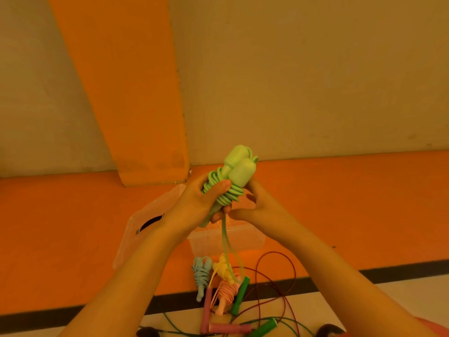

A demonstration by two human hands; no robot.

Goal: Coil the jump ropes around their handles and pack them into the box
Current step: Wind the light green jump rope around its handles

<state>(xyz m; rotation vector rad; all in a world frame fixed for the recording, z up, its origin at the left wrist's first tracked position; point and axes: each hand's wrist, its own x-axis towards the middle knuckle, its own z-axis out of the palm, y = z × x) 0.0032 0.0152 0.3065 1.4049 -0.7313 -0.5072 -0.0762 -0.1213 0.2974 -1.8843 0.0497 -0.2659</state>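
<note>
Light-green jump rope, mostly coiled round its handles, tail dangling.

One wide-angle camera is riding on the person's head, looking forward and down along both bare forearms, which are running in from the lower corners. It is sitting close: the left hand and right hand are filling the frame's middle, gripping a light green plastic jump rope between them. Beyond the hands it is facing a beige wall with a broad orange stripe. Beneath the hands, nearer the wearer, it is taking in a clear plastic box on an orange floor mat. This single view is covering the whole scene.
</note>
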